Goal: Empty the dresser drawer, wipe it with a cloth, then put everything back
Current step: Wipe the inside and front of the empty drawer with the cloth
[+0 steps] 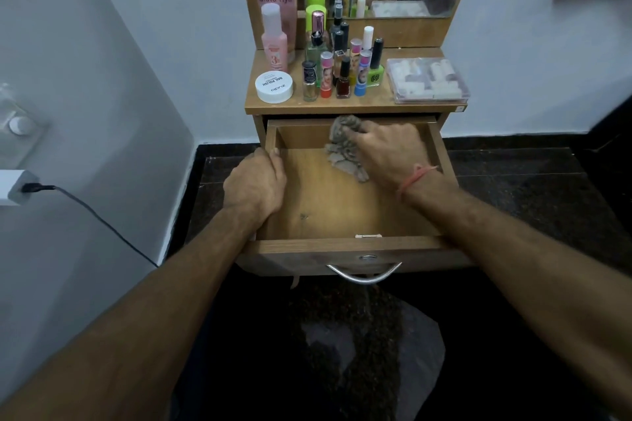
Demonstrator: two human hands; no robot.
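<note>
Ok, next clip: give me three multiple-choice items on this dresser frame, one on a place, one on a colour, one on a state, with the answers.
1. Where is the grey cloth?
A. On the dresser top
B. Inside the open drawer, toward its back
C. On the floor

2. What colour is the band on the right wrist?
A. Orange-red
B. Blue
C. Black

3. What is the left hand doing?
A. Holding a bottle
B. Hanging free
C. Gripping the drawer's left side wall

Answers:
1 B: the right hand presses the cloth against the drawer floor near the back wall.
2 A: the wrist band shows as orange-red thread.
3 C: its fingers curl over the left wall's top edge, and no bottle is in it.
</note>
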